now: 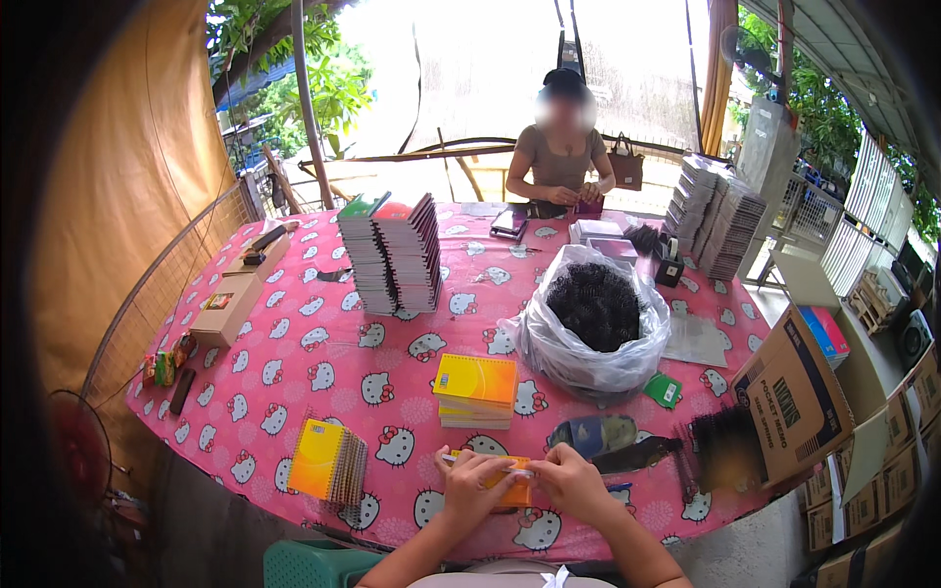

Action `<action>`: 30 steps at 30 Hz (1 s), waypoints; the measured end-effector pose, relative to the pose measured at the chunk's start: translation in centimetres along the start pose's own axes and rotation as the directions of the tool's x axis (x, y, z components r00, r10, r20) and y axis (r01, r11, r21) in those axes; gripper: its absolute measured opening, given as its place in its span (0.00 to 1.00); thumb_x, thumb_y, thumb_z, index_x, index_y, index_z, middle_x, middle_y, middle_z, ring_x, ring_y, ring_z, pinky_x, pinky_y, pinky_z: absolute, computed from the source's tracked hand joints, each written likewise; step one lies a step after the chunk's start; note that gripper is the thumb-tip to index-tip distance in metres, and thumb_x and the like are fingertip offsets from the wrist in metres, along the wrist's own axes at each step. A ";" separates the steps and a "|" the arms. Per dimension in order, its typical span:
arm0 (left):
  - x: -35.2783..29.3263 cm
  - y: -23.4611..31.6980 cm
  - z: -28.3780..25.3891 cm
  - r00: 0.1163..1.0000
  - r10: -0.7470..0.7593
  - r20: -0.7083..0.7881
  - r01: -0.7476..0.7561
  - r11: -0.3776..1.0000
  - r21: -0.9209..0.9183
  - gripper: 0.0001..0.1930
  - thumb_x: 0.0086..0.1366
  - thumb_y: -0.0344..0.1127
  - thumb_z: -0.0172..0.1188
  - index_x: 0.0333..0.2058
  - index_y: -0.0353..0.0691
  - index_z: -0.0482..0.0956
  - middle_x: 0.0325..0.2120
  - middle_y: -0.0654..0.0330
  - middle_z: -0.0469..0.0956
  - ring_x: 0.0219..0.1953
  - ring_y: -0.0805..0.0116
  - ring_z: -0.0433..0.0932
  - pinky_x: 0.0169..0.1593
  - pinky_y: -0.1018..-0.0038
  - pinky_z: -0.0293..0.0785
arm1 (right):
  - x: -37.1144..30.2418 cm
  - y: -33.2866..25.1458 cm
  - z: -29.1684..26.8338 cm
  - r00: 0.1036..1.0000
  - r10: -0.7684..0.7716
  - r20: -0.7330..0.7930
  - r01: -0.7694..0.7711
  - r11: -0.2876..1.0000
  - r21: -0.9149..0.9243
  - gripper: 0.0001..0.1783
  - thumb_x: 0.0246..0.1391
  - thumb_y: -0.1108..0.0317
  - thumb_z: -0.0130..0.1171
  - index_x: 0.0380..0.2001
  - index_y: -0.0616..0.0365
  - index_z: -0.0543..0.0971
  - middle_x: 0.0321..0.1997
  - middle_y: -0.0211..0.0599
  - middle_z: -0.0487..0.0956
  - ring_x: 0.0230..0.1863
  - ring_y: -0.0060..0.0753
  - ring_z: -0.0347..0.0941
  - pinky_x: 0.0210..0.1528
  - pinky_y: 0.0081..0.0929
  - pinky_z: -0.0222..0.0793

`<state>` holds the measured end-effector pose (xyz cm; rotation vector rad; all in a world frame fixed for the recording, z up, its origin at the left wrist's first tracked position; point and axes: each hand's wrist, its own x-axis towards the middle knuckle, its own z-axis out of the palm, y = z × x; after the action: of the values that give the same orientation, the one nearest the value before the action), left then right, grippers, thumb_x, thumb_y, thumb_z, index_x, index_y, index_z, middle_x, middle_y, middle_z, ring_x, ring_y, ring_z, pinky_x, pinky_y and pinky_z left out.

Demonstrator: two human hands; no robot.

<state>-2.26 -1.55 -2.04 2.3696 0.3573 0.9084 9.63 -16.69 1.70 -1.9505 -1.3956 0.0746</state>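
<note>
An orange notebook (522, 494) lies at the table's near edge, partly hidden under my hands. My left hand (476, 484) is bent over its left part, fingers curled onto it. A thin white piece shows by the left fingers; I cannot make out what it is. My right hand (570, 482) is closed in a pinch at the notebook's upper right side, and what its fingertips grip is too small to tell. Just beyond my hands stands a stack of yellow-orange notebooks (476, 382). Farther left is a stack of spiral-bound yellow notebooks (319, 461).
A plastic bag (549, 348) full of black wire coils (595, 307) stands right of centre. Black coils spill from a cardboard box (794, 397) at right. Tall notebook stacks (387, 260) rise at back left. A co-worker (561, 157) handles a dark notebook across the table.
</note>
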 end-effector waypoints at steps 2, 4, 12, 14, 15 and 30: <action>-0.2 -0.5 0.3 1.000 0.017 0.002 -0.017 1.000 0.003 0.08 0.52 0.41 0.67 0.32 0.51 0.84 0.29 0.70 0.81 0.35 0.72 0.75 0.57 0.53 0.47 | -0.2 0.5 0.9 0.997 0.059 -0.050 -0.055 0.996 0.065 0.08 0.53 0.66 0.59 0.35 0.54 0.77 0.30 0.39 0.73 0.30 0.42 0.74 0.32 0.34 0.71; -0.4 -0.6 0.4 0.999 0.034 -0.001 -0.034 0.999 0.006 0.08 0.52 0.39 0.67 0.33 0.51 0.83 0.30 0.70 0.81 0.36 0.72 0.75 0.56 0.53 0.48 | -0.1 -0.2 0.9 0.987 0.141 -0.076 -0.134 0.987 0.092 0.07 0.53 0.65 0.60 0.33 0.53 0.76 0.29 0.39 0.72 0.30 0.42 0.74 0.31 0.34 0.71; -0.2 0.1 -0.1 1.000 0.005 -0.022 -0.005 1.000 -0.023 0.08 0.52 0.37 0.66 0.33 0.52 0.83 0.30 0.70 0.82 0.35 0.72 0.76 0.54 0.56 0.50 | 0.6 -0.3 1.1 0.995 0.068 -0.068 -0.071 0.997 -0.040 0.11 0.52 0.60 0.60 0.32 0.53 0.73 0.29 0.36 0.72 0.29 0.42 0.74 0.28 0.36 0.70; -0.5 -0.5 0.0 1.000 0.023 -0.019 -0.024 0.999 -0.039 0.07 0.52 0.37 0.66 0.32 0.52 0.83 0.29 0.70 0.82 0.34 0.72 0.76 0.54 0.57 0.51 | 0.2 0.3 1.8 1.000 0.000 -0.012 -0.001 0.995 -0.103 0.13 0.52 0.58 0.59 0.34 0.55 0.73 0.31 0.36 0.71 0.32 0.43 0.74 0.30 0.37 0.71; -0.6 -0.7 0.0 0.999 0.031 -0.018 -0.031 0.998 -0.045 0.06 0.52 0.37 0.66 0.31 0.52 0.83 0.29 0.70 0.82 0.33 0.72 0.76 0.53 0.57 0.51 | 0.4 0.1 1.7 0.999 0.021 -0.035 -0.024 0.996 -0.088 0.12 0.52 0.59 0.59 0.34 0.55 0.73 0.31 0.36 0.71 0.32 0.43 0.74 0.30 0.37 0.72; -0.7 -1.2 0.3 0.997 0.075 -0.036 -0.080 0.987 -0.138 0.04 0.52 0.37 0.67 0.29 0.52 0.85 0.29 0.71 0.82 0.33 0.75 0.76 0.51 0.61 0.51 | 0.8 -0.7 1.8 0.993 0.028 -0.113 -0.029 1.000 -0.010 0.07 0.47 0.69 0.61 0.28 0.59 0.75 0.28 0.40 0.72 0.34 0.47 0.73 0.35 0.38 0.70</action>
<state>-2.58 -1.02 -3.32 2.2566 0.2074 0.9738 8.63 -15.03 1.08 -1.9530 -1.2977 -0.0298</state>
